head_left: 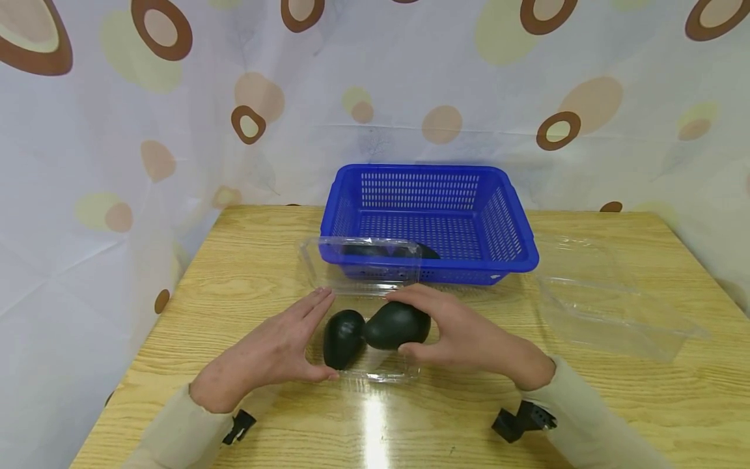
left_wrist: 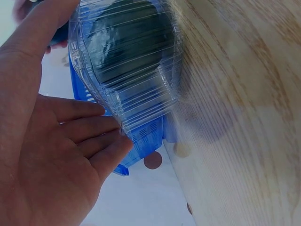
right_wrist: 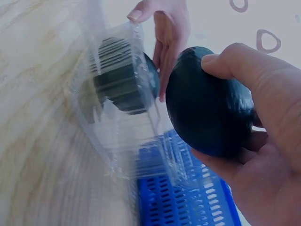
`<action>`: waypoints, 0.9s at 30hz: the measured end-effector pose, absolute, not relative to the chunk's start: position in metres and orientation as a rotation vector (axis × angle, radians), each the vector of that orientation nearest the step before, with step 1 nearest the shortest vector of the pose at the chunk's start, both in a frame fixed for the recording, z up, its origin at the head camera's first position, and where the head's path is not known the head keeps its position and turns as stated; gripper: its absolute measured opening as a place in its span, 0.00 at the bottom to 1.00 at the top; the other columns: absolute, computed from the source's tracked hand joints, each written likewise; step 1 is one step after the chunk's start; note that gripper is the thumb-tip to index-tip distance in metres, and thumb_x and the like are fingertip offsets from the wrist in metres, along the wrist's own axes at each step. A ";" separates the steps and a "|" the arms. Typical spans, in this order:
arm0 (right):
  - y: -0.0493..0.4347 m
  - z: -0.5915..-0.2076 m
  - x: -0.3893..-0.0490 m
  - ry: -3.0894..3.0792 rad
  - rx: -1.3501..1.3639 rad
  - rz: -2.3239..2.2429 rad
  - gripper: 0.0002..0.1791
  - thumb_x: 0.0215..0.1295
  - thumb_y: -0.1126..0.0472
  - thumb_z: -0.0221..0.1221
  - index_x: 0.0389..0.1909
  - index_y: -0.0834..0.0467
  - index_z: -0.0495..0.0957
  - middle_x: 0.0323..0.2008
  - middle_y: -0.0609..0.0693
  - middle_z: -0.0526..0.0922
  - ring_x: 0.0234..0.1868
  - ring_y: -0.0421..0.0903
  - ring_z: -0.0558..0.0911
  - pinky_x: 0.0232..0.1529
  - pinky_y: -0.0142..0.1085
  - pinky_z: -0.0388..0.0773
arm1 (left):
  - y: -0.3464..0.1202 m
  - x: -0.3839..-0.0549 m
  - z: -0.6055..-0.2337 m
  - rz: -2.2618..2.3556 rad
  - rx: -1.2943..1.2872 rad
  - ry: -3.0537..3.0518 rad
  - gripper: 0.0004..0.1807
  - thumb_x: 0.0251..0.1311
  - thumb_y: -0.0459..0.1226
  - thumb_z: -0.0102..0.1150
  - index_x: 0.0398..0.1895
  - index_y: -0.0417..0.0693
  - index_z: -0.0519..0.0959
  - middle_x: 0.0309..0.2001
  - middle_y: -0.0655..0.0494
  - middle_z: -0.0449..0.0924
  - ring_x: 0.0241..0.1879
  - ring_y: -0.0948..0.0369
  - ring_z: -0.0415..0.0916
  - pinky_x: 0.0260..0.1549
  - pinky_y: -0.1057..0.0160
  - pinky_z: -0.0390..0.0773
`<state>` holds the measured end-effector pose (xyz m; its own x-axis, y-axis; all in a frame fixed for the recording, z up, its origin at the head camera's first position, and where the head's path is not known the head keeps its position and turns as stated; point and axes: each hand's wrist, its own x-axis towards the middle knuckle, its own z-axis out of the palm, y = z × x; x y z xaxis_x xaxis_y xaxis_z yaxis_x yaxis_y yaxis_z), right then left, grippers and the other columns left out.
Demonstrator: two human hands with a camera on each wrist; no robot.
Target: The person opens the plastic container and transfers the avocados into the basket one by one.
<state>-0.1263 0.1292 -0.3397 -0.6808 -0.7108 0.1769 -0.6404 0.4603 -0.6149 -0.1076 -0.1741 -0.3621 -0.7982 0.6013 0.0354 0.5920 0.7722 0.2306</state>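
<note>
A dark green avocado [head_left: 398,325] is in my right hand [head_left: 463,332], gripped between thumb and fingers above the right part of a clear plastic clamshell box [head_left: 381,376]. In the right wrist view the held avocado [right_wrist: 207,103] is apart from the box wall. Another avocado [head_left: 344,339] lies inside the box at its left end, seen through the ribbed plastic in the left wrist view. My left hand [head_left: 275,348] stands at the box's left side with straight fingers, its fingertips at the box edge. The lid [head_left: 369,264] is raised at the back.
Behind the box stands a blue perforated basket [head_left: 510,264] with dark avocados [head_left: 430,251] at its front left, partly behind the lid. A second clear clamshell box [head_left: 615,319] lies open at the right of the wooden table [head_left: 193,293]. A patterned curtain [head_left: 375,124] hangs behind.
</note>
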 end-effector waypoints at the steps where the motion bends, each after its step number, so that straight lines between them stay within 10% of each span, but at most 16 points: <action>1: 0.131 -0.339 -0.127 2.594 -1.215 -1.032 0.35 0.58 0.56 0.69 0.67 0.48 0.70 0.61 0.47 0.76 0.55 0.42 0.78 0.52 0.40 0.80 | -0.174 -0.107 -0.362 0.358 0.984 2.921 0.63 0.46 0.63 0.71 0.75 0.33 0.54 0.75 0.37 0.56 0.75 0.45 0.57 0.68 0.48 0.68; 27: 0.200 -0.304 -0.146 2.943 -1.112 -0.939 0.34 0.55 0.61 0.72 0.64 0.57 0.73 0.58 0.54 0.80 0.55 0.52 0.81 0.44 0.41 0.83 | -0.173 -0.106 -0.362 0.377 1.002 2.934 0.64 0.45 0.62 0.72 0.75 0.31 0.54 0.75 0.35 0.56 0.74 0.44 0.57 0.68 0.48 0.67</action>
<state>-0.1465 0.1996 -0.3044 -0.7619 -0.5637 0.3190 -0.6443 0.6090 -0.4625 -0.1064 -0.1730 -0.3619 -0.7938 0.6052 0.0603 0.6007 0.7648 0.2329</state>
